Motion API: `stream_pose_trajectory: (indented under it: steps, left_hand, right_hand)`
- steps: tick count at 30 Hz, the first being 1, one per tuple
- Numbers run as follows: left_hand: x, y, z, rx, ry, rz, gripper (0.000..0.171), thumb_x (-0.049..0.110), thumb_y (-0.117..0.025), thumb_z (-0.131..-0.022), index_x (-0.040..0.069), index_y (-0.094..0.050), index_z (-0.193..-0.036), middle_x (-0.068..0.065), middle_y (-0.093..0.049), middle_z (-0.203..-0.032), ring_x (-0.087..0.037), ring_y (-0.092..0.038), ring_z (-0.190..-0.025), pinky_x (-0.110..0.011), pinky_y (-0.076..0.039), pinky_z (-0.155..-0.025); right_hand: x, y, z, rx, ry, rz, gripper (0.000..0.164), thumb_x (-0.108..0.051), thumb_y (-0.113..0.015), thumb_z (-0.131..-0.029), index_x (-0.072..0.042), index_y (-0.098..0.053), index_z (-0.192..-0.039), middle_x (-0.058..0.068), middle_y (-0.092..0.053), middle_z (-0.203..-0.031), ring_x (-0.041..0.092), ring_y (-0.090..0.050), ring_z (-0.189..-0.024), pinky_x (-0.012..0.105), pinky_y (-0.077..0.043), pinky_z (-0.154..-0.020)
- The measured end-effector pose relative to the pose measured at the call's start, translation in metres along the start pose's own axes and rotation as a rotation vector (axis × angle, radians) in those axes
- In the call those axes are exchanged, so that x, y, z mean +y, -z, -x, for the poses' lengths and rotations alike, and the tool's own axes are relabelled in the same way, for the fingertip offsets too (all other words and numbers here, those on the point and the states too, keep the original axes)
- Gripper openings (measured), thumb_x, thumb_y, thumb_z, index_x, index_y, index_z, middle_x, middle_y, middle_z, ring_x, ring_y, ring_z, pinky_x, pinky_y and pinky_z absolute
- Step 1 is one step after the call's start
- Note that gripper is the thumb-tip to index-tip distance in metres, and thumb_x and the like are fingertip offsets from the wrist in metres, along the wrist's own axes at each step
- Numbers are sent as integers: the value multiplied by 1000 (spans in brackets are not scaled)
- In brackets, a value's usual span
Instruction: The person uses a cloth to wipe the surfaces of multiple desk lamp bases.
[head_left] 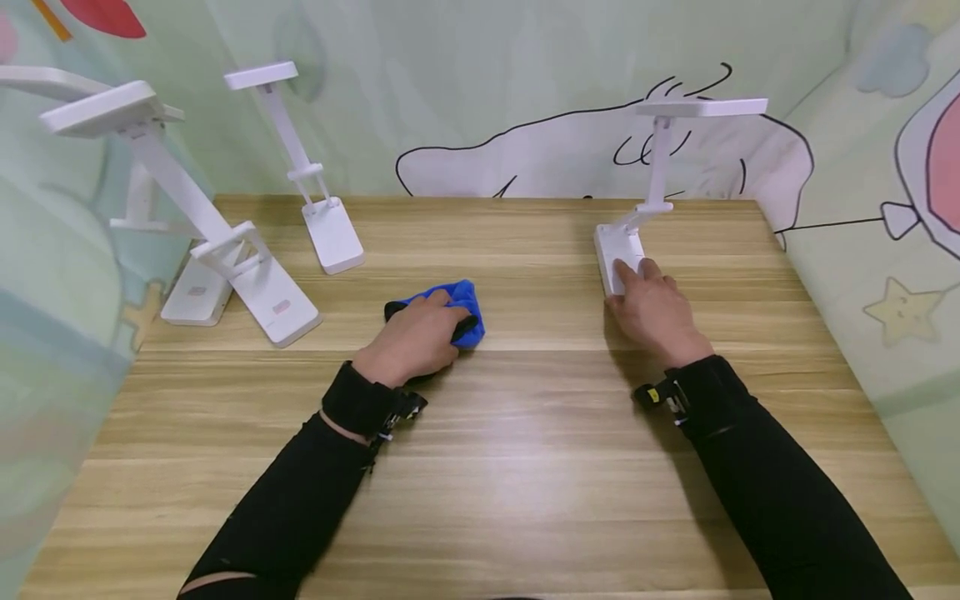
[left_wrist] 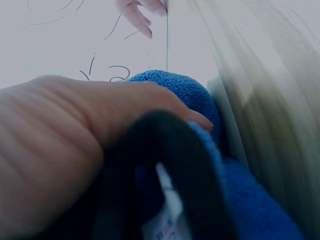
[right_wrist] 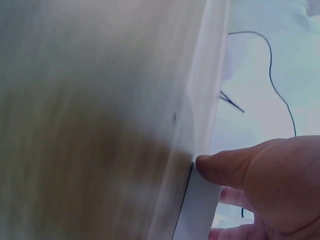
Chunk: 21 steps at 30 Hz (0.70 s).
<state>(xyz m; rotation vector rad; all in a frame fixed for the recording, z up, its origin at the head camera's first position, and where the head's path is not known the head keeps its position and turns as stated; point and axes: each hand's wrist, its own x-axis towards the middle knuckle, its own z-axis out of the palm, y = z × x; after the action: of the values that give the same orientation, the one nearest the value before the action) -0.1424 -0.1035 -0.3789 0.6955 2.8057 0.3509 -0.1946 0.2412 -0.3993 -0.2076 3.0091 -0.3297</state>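
My left hand grips a bunched blue cloth with black edging over the middle of the table. In the left wrist view the thumb presses on the plush blue cloth, and a white label shows inside its dark band. On the right, my right hand holds the base of a white desk lamp between thumb and fingers. That lamp stands upright with its head folded out level. In the right wrist view the thumb lies along the edge of the white base.
Three more white desk lamps stand at the left: one at the back, one nearer the front, one at the far left. Their arms and heads overlap in the head view. Printed curtains hang around the wooden table.
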Motion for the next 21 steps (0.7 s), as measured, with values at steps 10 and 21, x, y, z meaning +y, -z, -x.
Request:
stream_pose_trajectory:
  steps: [10, 21]
  left_hand:
    - [-1, -1, -1, -4, 6, 1, 52, 17, -74, -96, 9, -63, -146, -20, -57, -148, -40, -56, -134, -52, -50, -111]
    - [-1, -1, -1, -2, 8, -6, 51, 18, -74, -96, 9, -64, -145, -19, -59, -146, -38, -57, -132, -51, -51, -108]
  right_hand:
    - [19, 5, -8, 14, -32, 2, 62, -21, -56, -104, 2, -37, -158, 47, -37, -143, 64, -52, -109, 71, -49, -87]
    - [32, 9, -16, -18, -130, -4, 65, -26, -54, -106, -1, -32, -162, 44, -36, -145, 65, -51, -112, 75, -50, -85]
